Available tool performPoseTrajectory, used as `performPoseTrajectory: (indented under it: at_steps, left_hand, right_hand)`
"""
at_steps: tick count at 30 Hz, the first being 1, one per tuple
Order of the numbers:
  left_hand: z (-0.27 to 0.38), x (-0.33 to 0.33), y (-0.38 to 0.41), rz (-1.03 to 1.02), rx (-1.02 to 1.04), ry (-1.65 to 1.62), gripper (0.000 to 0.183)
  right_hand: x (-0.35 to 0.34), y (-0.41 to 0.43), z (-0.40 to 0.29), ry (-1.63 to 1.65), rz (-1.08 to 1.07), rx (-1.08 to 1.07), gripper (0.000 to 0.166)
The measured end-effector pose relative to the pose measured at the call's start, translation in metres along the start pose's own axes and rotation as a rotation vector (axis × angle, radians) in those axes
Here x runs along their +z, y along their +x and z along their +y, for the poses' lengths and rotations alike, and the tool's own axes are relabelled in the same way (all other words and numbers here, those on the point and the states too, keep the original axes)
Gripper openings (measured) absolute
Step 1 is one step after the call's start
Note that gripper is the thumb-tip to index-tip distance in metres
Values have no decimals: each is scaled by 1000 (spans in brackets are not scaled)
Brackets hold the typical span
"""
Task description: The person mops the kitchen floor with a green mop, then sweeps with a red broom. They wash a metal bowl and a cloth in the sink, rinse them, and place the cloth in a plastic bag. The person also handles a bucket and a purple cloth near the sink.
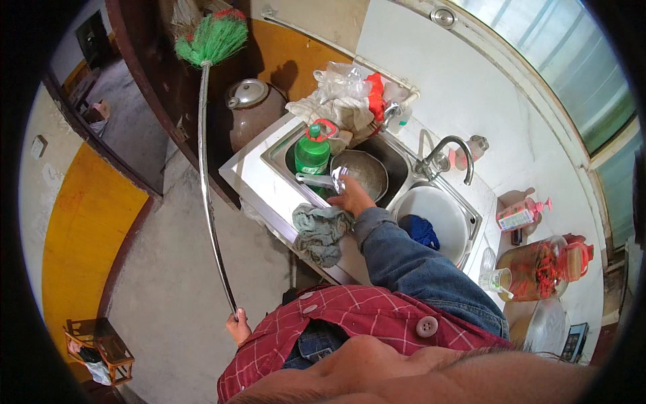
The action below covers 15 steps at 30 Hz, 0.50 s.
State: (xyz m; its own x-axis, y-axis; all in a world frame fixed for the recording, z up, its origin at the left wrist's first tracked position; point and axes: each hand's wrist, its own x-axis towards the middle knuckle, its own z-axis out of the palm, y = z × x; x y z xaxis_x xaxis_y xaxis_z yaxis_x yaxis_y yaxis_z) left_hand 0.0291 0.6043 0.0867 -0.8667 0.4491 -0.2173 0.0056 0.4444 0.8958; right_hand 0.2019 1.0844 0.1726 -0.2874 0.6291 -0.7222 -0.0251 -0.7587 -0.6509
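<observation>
My left hand point(238, 327) grips the lower end of the long metal handle of a broom point(204, 146), whose green bristles point up near the dark door. Over the left basin's front edge, my right hand point(352, 194) is closed on a light-coloured handled utensil point(315, 180); its exact kind cannot be told. Behind it in the basin stand a green bottle point(312, 154) with a red carrying ring and a metal bowl point(364, 174). A crumpled grey-green cloth point(323, 233) lies on the counter edge below my right hand.
A white basin point(436, 202) with a blue cloth point(420, 231) sits under the curved faucet point(446, 151). Rags and plastic bags point(345, 98) are piled behind the sink. A brown lidded jar point(252, 118), a glass jar point(540, 270), a pump bottle point(519, 214) and a small wooden stand point(103, 348) are around.
</observation>
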Motion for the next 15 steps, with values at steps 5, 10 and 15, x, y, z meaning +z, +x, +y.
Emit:
performPoseTrajectory:
  at_steps: [5, 10, 15]
  left_hand:
    - [20, 9, 4, 52, -20, -11, 47]
    - [17, 10, 3, 75, -66, -102, 50]
    - [29, 8, -2, 43, -118, -156, 49]
  right_hand:
    - [-22, 23, 17, -75, -21, -57, 63]
    - [-2, 34, 17, -88, -28, -53, 61]
    - [20, 43, 11, 296, 146, 45, 58]
